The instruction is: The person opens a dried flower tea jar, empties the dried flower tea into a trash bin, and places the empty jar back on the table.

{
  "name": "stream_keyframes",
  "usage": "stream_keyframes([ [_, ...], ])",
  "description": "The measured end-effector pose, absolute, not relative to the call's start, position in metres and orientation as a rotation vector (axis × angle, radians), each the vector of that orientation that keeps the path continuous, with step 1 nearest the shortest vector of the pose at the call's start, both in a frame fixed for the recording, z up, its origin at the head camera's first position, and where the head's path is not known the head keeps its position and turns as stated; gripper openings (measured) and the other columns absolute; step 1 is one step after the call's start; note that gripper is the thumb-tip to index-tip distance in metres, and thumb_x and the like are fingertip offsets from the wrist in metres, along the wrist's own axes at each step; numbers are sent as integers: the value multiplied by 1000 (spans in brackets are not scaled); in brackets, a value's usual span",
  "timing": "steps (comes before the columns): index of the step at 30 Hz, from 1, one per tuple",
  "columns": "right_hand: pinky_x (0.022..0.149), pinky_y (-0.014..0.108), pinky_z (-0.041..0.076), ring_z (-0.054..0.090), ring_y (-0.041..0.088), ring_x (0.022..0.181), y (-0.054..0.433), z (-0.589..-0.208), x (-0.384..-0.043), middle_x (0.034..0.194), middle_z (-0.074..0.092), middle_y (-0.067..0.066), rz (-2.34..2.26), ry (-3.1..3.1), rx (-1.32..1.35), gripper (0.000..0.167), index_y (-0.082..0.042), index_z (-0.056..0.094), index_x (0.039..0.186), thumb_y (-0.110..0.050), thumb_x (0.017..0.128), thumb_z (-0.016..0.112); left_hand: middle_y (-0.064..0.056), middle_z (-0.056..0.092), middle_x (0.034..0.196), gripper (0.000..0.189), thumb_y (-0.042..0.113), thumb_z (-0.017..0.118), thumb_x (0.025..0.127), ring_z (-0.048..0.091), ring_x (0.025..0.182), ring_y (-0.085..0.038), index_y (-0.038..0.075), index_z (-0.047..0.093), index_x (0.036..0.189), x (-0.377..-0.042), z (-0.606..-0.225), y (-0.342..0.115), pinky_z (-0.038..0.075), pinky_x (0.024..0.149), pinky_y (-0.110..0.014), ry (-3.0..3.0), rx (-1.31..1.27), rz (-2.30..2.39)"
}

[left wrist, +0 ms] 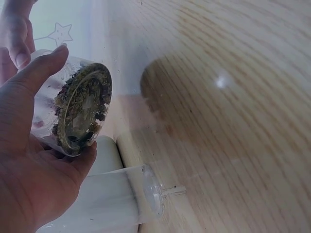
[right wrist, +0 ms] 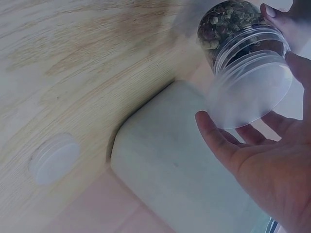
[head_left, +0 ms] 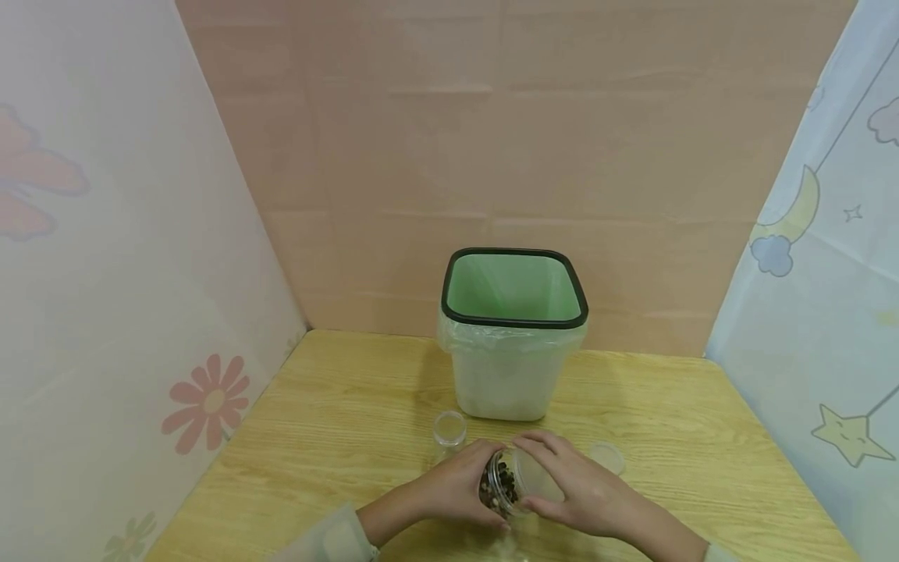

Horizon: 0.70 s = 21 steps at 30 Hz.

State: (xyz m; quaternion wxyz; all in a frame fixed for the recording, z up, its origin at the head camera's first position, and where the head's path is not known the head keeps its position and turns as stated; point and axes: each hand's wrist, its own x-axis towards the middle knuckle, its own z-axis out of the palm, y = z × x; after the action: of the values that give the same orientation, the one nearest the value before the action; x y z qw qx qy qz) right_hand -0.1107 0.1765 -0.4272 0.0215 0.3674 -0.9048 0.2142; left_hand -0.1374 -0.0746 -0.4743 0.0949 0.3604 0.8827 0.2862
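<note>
My left hand (head_left: 463, 485) grips a clear plastic jar (right wrist: 228, 26) around its side, tilted above the table. Dark dried flakes, perhaps tea or herbs, fill part of it, and they show through its base in the left wrist view. With thumb and fingers, my right hand (head_left: 583, 488) holds a frosted screw lid (right wrist: 252, 90) by its rim at the jar's mouth. On one side the lid stands apart from the rim, so the mouth is partly uncovered. A second clear jar (head_left: 449, 429) stands on the table beyond my left hand.
A pale bin (head_left: 506, 382) with a black rim and a clear liner stands behind my hands. Another frosted lid (right wrist: 54, 159) lies on the wood-grain table (head_left: 337, 406), right of the bin. Patterned sheets form the side walls.
</note>
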Motion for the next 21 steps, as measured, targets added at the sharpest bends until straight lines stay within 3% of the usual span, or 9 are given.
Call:
stream_keyframes([
  [7, 91, 47, 55, 58, 26, 124, 185, -431, -111, 142, 51, 5, 611, -2780, 1081, 69, -17, 47, 149, -40, 91, 76, -2, 52, 140, 98, 52, 89, 73, 49, 128, -10, 13, 40, 148, -136, -473, -73, 46, 105, -30, 2652, 1102, 822],
  [21, 91, 53, 54, 58, 33, 123, 201, -432, -115, 141, 53, 12, 589, -2850, 989, 67, -18, 51, 147, -54, 93, 68, 0, 54, 139, 100, 49, 92, 69, 51, 126, -10, 11, 42, 147, -135, -462, -72, 47, 104, -31, 2708, 1112, 780],
])
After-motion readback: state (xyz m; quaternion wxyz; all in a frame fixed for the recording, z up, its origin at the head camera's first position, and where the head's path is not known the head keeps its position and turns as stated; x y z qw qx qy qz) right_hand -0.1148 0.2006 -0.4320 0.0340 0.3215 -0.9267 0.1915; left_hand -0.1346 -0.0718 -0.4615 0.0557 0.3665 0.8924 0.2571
